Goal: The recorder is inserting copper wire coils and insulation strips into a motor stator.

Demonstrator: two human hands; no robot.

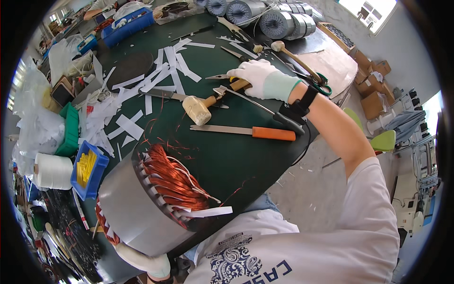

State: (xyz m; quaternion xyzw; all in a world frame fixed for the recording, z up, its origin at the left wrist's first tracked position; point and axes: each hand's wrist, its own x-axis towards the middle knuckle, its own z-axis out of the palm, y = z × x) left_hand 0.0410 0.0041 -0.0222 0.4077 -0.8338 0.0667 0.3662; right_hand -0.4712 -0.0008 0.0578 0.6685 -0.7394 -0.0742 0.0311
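Note:
My gloved right hand [265, 79] reaches across the dark green table, fingers bent over the yellow-and-black grips of some pliers [218, 76]. A mallet [196, 110] lies with its wooden handle running under the same hand. Close to my body a grey metal motor stator [137, 203] lies on its side, copper windings [168, 180] bulging from its end. A white strip [208, 212] sticks out beside the windings. My gloved left hand [142, 261] is against the stator's lower near end; its fingers are mostly hidden there.
Around the right hand lie an orange-handled blade [274, 134], a black-handled rod tool [255, 104], a second mallet [298, 61] and green-handled scissors [322, 85]. Scattered white paper strips [163, 71] cover the far left. A blue bin [90, 169] holds yellow pieces; wrapped cylinders [276, 24] stand at the back.

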